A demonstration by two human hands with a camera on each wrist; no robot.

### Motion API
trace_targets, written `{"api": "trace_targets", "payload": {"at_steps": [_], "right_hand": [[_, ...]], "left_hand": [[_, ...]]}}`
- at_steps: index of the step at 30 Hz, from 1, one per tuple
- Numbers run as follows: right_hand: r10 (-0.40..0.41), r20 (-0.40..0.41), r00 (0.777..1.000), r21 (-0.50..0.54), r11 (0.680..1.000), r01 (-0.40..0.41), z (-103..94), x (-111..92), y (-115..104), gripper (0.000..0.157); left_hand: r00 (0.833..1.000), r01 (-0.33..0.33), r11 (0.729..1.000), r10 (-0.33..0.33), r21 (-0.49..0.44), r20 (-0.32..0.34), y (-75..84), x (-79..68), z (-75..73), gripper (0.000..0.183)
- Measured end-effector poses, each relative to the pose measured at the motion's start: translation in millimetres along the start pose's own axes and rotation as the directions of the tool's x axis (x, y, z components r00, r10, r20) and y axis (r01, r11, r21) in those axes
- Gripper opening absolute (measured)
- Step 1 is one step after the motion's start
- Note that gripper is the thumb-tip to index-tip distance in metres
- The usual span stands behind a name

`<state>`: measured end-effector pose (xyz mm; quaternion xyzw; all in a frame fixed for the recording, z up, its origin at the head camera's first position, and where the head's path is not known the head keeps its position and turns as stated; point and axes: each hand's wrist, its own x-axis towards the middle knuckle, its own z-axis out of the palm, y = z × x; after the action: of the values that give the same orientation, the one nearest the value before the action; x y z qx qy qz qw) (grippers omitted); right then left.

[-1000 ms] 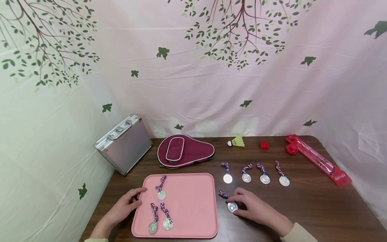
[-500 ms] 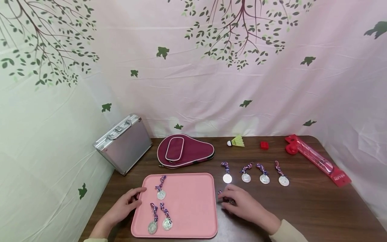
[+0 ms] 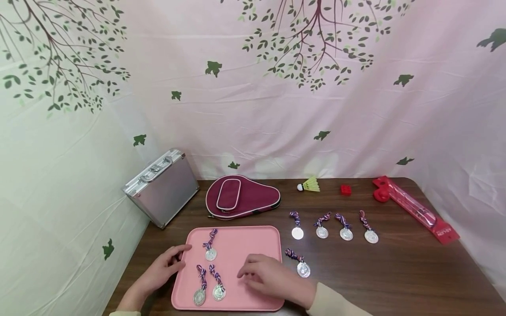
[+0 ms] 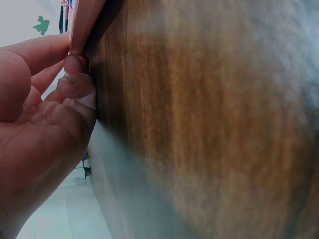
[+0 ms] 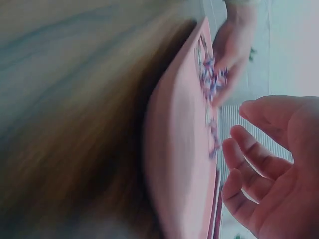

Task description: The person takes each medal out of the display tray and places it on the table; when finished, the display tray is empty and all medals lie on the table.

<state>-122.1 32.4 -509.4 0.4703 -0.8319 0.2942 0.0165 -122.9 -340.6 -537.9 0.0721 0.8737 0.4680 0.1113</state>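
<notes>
My left hand (image 3: 160, 270) grips the left rim of a pink tray (image 3: 253, 239); in the left wrist view its curled fingers (image 4: 75, 84) meet the tray edge (image 4: 85, 22) just above the wood. Three silver medals with knotted striped ribbons lie in the tray: a far medal (image 3: 211, 253), a near-left medal (image 3: 199, 297) and another medal (image 3: 219, 292) beside it. Over the tray's right half hovers my right hand (image 3: 270, 278), holding nothing, its fingers loosely bent in the right wrist view (image 5: 269, 174). Nearest it on the table lies a medal (image 3: 303, 269), right of the tray.
Several more medals form a row behind, such as one medal (image 3: 322, 232). Farther back lie a maroon paddle case (image 3: 253, 197), a yellow shuttlecock (image 3: 310, 184), a red toy brick (image 3: 345, 189) and a red package (image 3: 415, 210). A silver case (image 3: 164, 191) stands at left.
My right hand has moved left from the medal beside the tray to above the tray, leaving that medal on the table. The left hand has stayed at the rim.
</notes>
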Motion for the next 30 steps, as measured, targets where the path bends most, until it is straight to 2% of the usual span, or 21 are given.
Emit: {"api": "trace_targets", "payload": {"at_steps": [4,8,12,17,24,30], "right_hand": [[-0.042,0.041,0.998,-0.049,0.998,0.044,11.7,19,-13,0.017],[-0.045,0.105,0.993,-0.091,0.994,0.055,23.5,34,-22,0.018],[-0.042,0.17,0.985,-0.137,0.988,0.065,34.4,43,-28,0.027],[-0.053,0.196,0.979,-0.181,0.979,0.09,47.4,49,-33,0.034],[0.04,0.249,0.968,-0.137,0.991,-0.005,56.5,50,-35,0.031],[0.047,0.22,0.974,-0.123,0.992,-0.02,57.1,50,-36,0.027]], "left_hand": [[1.0,0.02,1.0,-0.02,0.013,-0.004,0.1,0.7,-0.2,0.04],[1.0,0.012,1.0,-0.012,0.027,-0.003,-0.8,1.3,0.0,0.04],[1.0,0.01,0.999,-0.01,0.033,-0.001,-0.6,0.9,0.3,0.04],[1.0,0.001,0.999,-0.001,0.035,0.003,-0.3,0.4,0.3,0.04],[1.0,-0.018,0.999,0.018,0.039,0.003,-0.4,1.3,-0.1,0.04],[1.0,-0.001,0.999,0.001,0.034,0.006,-0.4,0.9,-0.4,0.04]]}}
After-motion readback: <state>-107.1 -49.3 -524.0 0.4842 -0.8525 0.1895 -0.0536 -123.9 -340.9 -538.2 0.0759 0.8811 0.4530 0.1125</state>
